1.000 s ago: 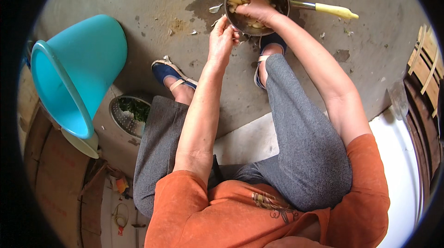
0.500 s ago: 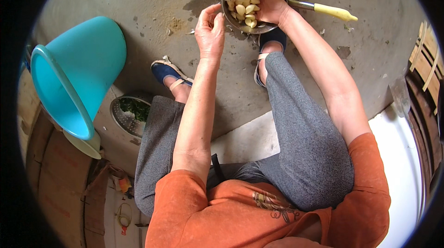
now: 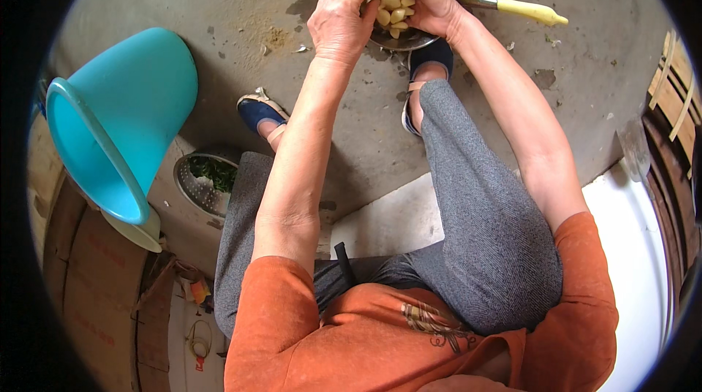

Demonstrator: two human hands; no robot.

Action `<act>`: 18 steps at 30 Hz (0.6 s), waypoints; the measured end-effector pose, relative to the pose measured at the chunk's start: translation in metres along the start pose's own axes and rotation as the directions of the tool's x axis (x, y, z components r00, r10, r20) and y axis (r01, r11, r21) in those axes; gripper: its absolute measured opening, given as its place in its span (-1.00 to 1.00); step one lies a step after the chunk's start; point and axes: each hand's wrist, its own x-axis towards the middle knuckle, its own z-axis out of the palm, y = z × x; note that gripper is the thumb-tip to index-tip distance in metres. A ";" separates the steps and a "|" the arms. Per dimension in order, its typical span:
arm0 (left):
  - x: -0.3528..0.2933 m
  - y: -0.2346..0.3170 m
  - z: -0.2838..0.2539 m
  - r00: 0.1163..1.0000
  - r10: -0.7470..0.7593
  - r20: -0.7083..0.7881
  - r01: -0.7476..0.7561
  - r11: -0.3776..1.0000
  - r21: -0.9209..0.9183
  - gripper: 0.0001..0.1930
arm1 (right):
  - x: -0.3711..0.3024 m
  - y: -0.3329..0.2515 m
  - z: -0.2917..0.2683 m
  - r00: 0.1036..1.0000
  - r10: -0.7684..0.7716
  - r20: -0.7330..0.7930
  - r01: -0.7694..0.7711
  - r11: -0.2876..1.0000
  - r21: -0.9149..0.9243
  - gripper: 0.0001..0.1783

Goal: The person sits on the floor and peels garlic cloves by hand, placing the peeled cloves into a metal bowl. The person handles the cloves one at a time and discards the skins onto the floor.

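Note:
A dark round pan point(image 3: 409, 44) with a pale yellow handle sits on the floor beyond my feet. Peeled garlic cloves point(image 3: 393, 3) are heaped inside its outline. My right hand point(image 3: 437, 10) is cupped around them from the right, thumb on the far side; its other fingers are largely hidden beneath the cloves. Over the pan's left rim, my left hand point(image 3: 341, 20) has thumb and fingers drawn together at the edge of the heap. Whatever lies between those fingertips is too small to make out.
A turquoise bucket point(image 3: 139, 92) lies on its side at the left. Near it stand a grey colander point(image 3: 191, 189) holding leafy greens and a pale basin point(image 3: 142, 231). Bits of peel point(image 3: 301, 48) and wet patches mark the concrete floor. Wooden slats point(image 3: 676, 92) are at the far right.
My left hand has moved right and away from me, from beside the pan to over its rim, and its fingers have closed in at the cloves. My right hand stays at the heap.

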 end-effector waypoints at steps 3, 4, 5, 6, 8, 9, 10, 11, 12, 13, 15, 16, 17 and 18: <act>-0.002 -0.001 0.003 0.999 -0.022 -0.034 0.019 0.997 -0.072 -0.79 | -0.011 0.001 0.010 0.998 -0.056 -0.020 0.053 0.990 -0.134 -0.59; -0.003 -0.001 0.003 0.992 -0.128 0.006 0.125 0.956 -0.264 -0.81 | -0.017 0.001 0.014 0.989 -0.134 -0.068 0.111 0.955 -0.276 -0.56; -0.005 -0.002 0.002 0.973 -0.223 0.064 0.229 0.869 -0.439 -0.81 | -0.025 0.000 0.025 0.971 -0.217 -0.101 0.157 0.896 -0.415 -0.52; -0.006 -0.002 0.000 0.943 -0.304 0.139 0.325 0.740 -0.589 -0.82 | -0.030 -0.001 0.030 0.946 -0.301 -0.121 0.190 0.816 -0.546 -0.49; -0.006 -0.002 -0.005 0.907 -0.321 0.271 0.412 0.554 -0.723 -0.81 | -0.024 0.003 0.028 0.756 -0.647 0.099 0.353 0.275 -0.894 -0.38; -0.007 0.001 -0.009 0.904 -0.306 0.298 0.423 0.552 -0.718 -0.81 | -0.028 0.007 0.022 0.687 -0.712 0.144 0.329 0.128 -0.936 -0.42; -0.009 0.004 -0.013 0.900 -0.290 0.325 0.435 0.550 -0.713 -0.82 | -0.036 0.013 0.016 0.613 -0.764 0.200 0.288 -0.020 -0.957 -0.47; -0.011 0.008 -0.018 0.911 -0.277 0.306 0.413 0.609 -0.678 -0.82 | -0.043 0.015 0.022 0.649 -0.747 0.148 0.392 0.161 -0.906 -0.51; -0.013 0.010 -0.021 0.923 -0.262 0.280 0.384 0.630 -0.675 -0.82 | -0.048 0.018 0.028 0.688 -0.718 0.103 0.475 0.337 -0.813 -0.56; -0.016 0.012 -0.023 0.935 -0.247 0.255 0.355 0.651 -0.672 -0.81 | -0.053 0.020 0.033 0.730 -0.680 0.068 0.531 0.501 -0.684 -0.61; -0.019 0.024 -0.030 0.949 -0.236 0.209 0.313 0.640 -0.701 -0.80 | -0.063 0.020 0.038 0.874 -0.485 -0.020 0.416 0.769 -0.485 -0.68; -0.021 0.026 -0.031 0.949 -0.219 0.225 0.312 0.585 -0.748 -0.80 | -0.067 0.020 0.041 0.929 -0.369 -0.040 0.330 0.870 -0.367 -0.71; -0.022 0.027 -0.033 0.950 -0.203 0.237 0.310 0.529 -0.790 -0.80 | -0.070 0.020 0.045 0.942 -0.334 -0.034 0.314 0.913 -0.260 -0.76; -0.023 0.030 -0.037 0.951 -0.186 0.248 0.308 0.470 -0.827 -0.80 | -0.070 0.019 0.042 0.957 -0.289 0.033 0.290 0.947 -0.137 -0.78</act>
